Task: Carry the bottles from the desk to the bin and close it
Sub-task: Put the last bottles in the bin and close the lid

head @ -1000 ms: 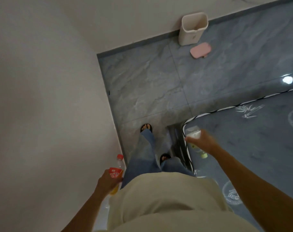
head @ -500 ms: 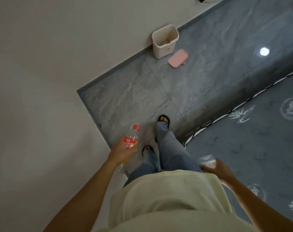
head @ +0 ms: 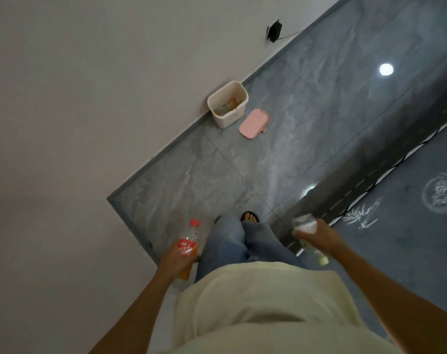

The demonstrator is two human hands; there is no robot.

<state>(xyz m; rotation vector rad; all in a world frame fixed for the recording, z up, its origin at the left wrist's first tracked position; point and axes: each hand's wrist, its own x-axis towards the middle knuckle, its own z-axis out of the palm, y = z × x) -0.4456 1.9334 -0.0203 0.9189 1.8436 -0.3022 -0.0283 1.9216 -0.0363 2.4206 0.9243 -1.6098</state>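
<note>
A cream open bin (head: 232, 118) stands on the grey floor against the wall, well ahead of me, with bottles showing inside. Its pink lid (head: 254, 123) lies flat on the tiles just right of it. My left hand (head: 175, 259) grips a clear bottle with a red cap and red label (head: 189, 240), orange liquid at its bottom. My right hand (head: 319, 237) grips a clear bottle with a white label (head: 305, 226) and pale liquid, held out at my right side.
A white wall (head: 64, 123) runs along my left with a corner jutting out near my left hand. A dark patterned desk edge (head: 409, 226) runs along my right. A black plug with a cable (head: 274, 30) sits on the wall beyond the bin. My feet in sandals (head: 250, 217) stand on the tiles.
I have walked closer to the bin, which now appears larger and nearer. My right hand has swung forward with its bottle and my left hand has dropped back a little.
</note>
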